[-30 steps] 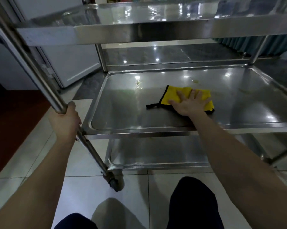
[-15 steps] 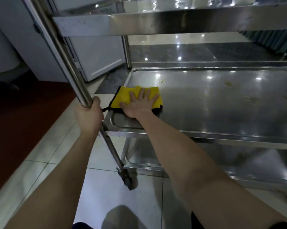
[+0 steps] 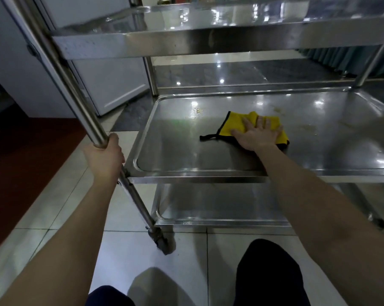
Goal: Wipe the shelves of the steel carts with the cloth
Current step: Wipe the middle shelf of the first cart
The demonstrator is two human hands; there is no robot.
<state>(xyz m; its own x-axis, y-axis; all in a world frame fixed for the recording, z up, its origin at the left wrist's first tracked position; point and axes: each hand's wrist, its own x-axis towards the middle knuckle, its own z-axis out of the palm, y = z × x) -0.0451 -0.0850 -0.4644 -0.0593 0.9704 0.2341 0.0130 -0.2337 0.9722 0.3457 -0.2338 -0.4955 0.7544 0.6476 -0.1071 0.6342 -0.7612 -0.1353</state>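
We press our right hand point(image 3: 256, 134) flat, fingers spread, on the yellow cloth point(image 3: 232, 121) on the cart's middle shelf point(image 3: 175, 151), while our left hand point(image 3: 105, 155) grips the steel post point(image 3: 75, 93)

- I see only part of the cloth point(image 3: 234, 123): the right hand point(image 3: 256, 135) lies flat over its middle.
- Fingers of the left hand point(image 3: 103, 157) curl behind the post point(image 3: 76, 96), unseen.
- The middle shelf point(image 3: 175, 151) runs off the right edge.
- Pale marks point(image 3: 306, 128) on it are too faint to identify, possibly stains.
- It covers most of the bottom shelf point(image 3: 219, 206).
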